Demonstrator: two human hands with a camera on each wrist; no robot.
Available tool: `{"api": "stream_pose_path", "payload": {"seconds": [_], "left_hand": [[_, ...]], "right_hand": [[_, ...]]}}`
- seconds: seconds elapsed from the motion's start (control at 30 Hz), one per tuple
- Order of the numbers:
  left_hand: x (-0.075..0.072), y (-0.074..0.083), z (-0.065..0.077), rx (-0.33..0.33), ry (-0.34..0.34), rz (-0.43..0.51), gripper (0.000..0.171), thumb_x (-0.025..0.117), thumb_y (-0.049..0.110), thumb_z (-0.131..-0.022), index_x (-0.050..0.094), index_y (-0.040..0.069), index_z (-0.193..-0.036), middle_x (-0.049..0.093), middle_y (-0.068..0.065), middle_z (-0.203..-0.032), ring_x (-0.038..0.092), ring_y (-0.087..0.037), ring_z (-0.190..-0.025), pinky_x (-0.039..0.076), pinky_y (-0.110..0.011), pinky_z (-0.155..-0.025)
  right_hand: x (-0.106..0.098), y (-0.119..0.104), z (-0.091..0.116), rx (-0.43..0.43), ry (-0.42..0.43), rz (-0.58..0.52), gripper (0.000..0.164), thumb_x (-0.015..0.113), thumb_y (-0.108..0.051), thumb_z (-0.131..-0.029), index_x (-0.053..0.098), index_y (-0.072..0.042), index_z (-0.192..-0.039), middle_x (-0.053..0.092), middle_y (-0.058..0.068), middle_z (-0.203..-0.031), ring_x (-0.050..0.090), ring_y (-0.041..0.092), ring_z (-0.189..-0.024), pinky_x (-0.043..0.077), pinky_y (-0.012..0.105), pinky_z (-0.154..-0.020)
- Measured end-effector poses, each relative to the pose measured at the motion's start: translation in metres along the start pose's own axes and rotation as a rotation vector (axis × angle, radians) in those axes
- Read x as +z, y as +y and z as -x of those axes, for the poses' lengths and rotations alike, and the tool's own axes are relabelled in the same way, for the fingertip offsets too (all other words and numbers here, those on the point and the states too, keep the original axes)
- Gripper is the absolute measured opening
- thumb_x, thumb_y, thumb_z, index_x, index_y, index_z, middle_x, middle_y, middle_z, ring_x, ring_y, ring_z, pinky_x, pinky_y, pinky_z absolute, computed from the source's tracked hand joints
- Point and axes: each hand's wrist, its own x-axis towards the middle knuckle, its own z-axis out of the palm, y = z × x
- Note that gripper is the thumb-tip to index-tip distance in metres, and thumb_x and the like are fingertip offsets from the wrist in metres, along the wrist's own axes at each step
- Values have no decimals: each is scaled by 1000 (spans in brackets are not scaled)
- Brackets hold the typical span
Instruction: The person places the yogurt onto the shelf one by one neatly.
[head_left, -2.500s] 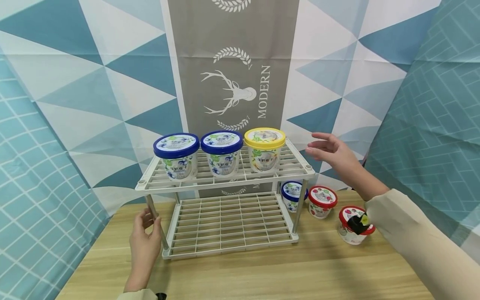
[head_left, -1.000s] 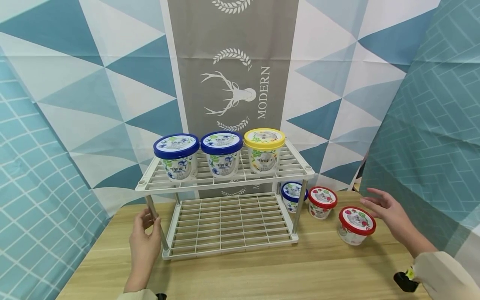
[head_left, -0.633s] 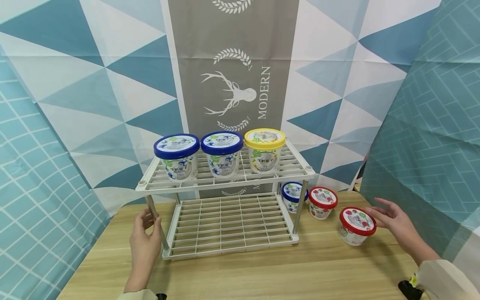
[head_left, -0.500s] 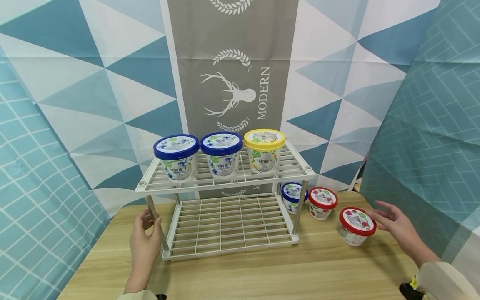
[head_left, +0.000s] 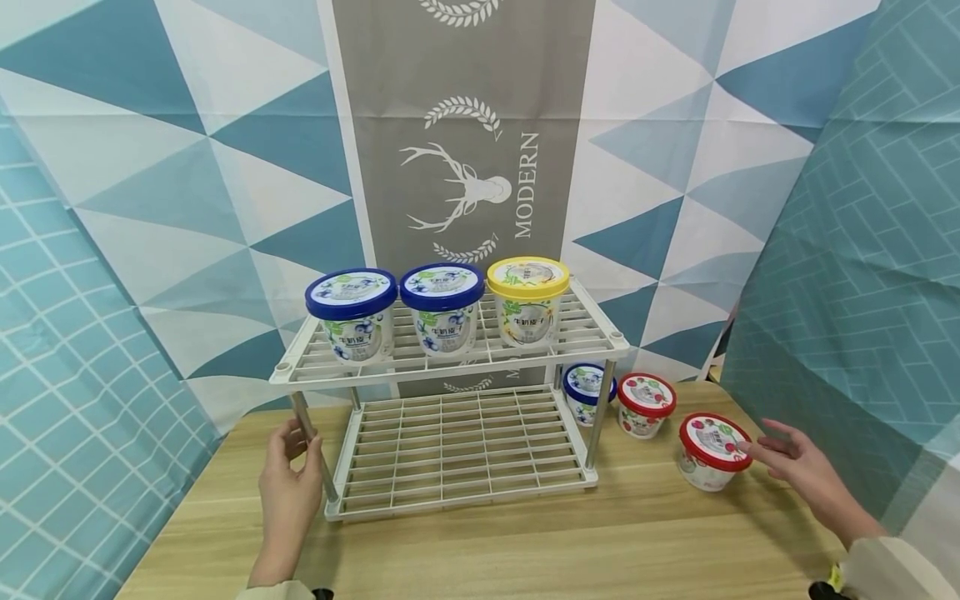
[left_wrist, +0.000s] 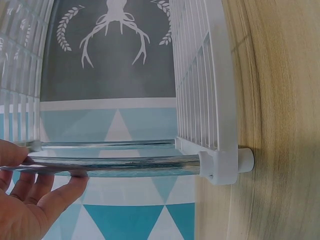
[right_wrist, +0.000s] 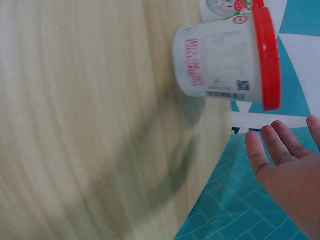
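With thumb and fingers, my left hand (head_left: 290, 493) holds the front left metal post (left_wrist: 115, 165) of a white two-tier rack (head_left: 450, 373). My right hand (head_left: 813, 479) hovers just right of the nearer red-lidded tub (head_left: 707, 475), its fingers spread and loosely extended. The right wrist view shows a gap between those fingers (right_wrist: 257, 152) and the tub's red lid (right_wrist: 270, 60). On the upper shelf stand two blue-lidded tubs, the left one (head_left: 360, 337) and the middle one (head_left: 447, 329), beside a yellow-lidded tub (head_left: 530, 321). All are upright.
Another red-lidded tub (head_left: 643, 421) stands on the wooden table (head_left: 480, 550), behind the nearer one. Partly behind the rack's right post is a blue-lidded tub (head_left: 585, 385). Patterned cloth (head_left: 645, 125) hangs behind the rack and along both sides.
My right hand came down from beside the upper shelf to the nearer red-lidded tub, then shifted slightly right and down. My left hand stays on the post; the tubs have not moved.
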Motion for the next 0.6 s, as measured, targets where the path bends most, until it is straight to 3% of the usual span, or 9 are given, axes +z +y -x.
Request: {"api": "stream_pose_path", "payload": {"seconds": [0.07,0.17,0.23,0.4,0.6], "left_hand": [[-1,1,0,4,0,14,35,55,4,-92,44,-3,-125,59,-24,-112,60,-37,-100,47,-6,-69],[-1,2,1,4,-4,31,36,55,4,-93,44,-4,-125,59,-25,-112,59,-38,-101,35,4,-67],[-1,2,0,2,-6,26,36,54,4,-93,43,-4,-126,59,-25,-113,59,-39,-101,42,-1,-69],[-1,1,-1,-6,-3,-5,36,54,4,-93,43,-2,-126,59,-23,-113,60,-37,-101,56,-29,-72],[0,0,-2,-16,-7,-13,37,54,4,-93,43,-1,-127,59,-22,-114,60,-35,-102,55,-32,-73]], "right_hand": [[1,4,0,13,-8,0,91,47,-47,-95,-4,9,-145,17,41,-143,32,52,-126,47,50,-93],[2,8,0,39,-31,-18,94,47,-49,-94,-8,7,-145,13,42,-143,27,54,-128,42,56,-95],[3,11,-1,50,-46,-15,96,48,-49,-93,-10,7,-145,12,42,-143,24,55,-129,39,58,-97],[8,16,-4,77,-89,-17,100,50,-50,-92,-15,7,-143,6,44,-143,15,57,-132,31,63,-103],[14,19,-7,106,-107,-18,105,53,-51,-90,-19,5,-143,2,44,-144,10,58,-133,25,63,-105]]}}
